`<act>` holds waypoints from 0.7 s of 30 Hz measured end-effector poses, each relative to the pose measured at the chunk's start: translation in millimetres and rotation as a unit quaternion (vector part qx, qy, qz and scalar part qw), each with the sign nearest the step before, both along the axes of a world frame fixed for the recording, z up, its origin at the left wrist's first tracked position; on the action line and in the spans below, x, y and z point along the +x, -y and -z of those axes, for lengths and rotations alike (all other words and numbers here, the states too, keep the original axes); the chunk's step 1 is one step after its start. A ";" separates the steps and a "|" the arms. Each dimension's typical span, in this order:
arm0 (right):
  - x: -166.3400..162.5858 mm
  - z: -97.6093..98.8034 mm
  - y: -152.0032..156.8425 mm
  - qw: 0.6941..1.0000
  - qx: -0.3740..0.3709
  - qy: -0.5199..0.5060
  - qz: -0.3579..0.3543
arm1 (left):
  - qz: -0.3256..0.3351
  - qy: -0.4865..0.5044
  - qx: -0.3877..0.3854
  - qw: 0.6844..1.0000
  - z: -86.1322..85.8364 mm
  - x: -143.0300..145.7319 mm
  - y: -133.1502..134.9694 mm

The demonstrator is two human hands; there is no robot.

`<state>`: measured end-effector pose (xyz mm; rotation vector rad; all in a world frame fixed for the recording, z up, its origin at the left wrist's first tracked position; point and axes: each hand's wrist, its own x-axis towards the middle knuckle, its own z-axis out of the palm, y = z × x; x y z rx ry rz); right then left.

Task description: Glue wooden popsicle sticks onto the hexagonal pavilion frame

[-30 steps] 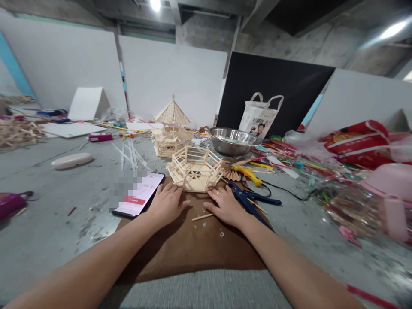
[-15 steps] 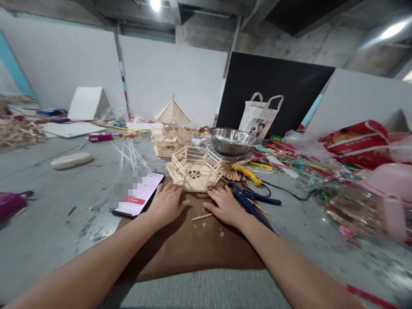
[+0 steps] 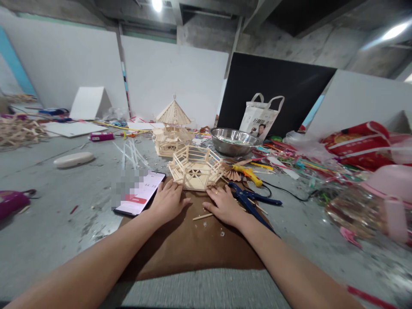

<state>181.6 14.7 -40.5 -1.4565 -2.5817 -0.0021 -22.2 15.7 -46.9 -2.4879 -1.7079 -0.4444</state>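
Pale, many-sided wooden-stick frame (image 3: 196, 166) is standing railed, lacking any roof; left hand (image 3: 168, 201) and right hand (image 3: 224, 205) are resting at its near edge, grips spread, clasping nothing.

The railed model (image 3: 197, 165) looks matt wood, the bowl (image 3: 234, 148) glossy metal.

on the screen of the phone (image 3: 153, 187), the digits "44" can be read, followed less surely by "38"; the part to their left is pixelated, and the small white marking on the red button (image 3: 139, 200) is too blurred to read. the pale tote bag (image 3: 268, 115) bears dark chinese characters, the first apparently "好", the rest unclear.
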 end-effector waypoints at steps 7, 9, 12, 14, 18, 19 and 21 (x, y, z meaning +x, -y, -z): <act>1.3 1.5 -4.7 1.000 -0.012 -0.002 0.013 | 0.006 0.000 -0.003 1.000 1.3 1.1 -2.4; 2.3 -1.1 -4.3 1.000 -0.003 -0.011 0.010 | 0.007 0.001 -0.003 1.000 0.4 0.3 -1.3; 7.1 -7.3 -3.8 0.999 0.033 -0.039 0.010 | 0.019 0.007 -0.002 1.000 -4.9 -1.2 2.8; 13.0 -10.9 -4.2 0.997 0.045 -0.063 0.016 | 0.034 0.008 -0.002 0.999 -9.8 -2.1 6.2; 24.7 -12.5 -5.6 0.995 0.046 -0.079 0.032 | 0.052 0.016 0.001 0.999 -14.3 -2.8 9.1; 26.2 -12.0 -5.7 0.995 0.046 -0.078 0.034 | 0.055 0.020 0.005 0.998 -13.7 -2.8 8.8; 26.6 -10.8 -5.7 0.995 0.048 -0.079 0.033 | 0.063 0.026 0.013 0.998 -11.3 -2.5 7.5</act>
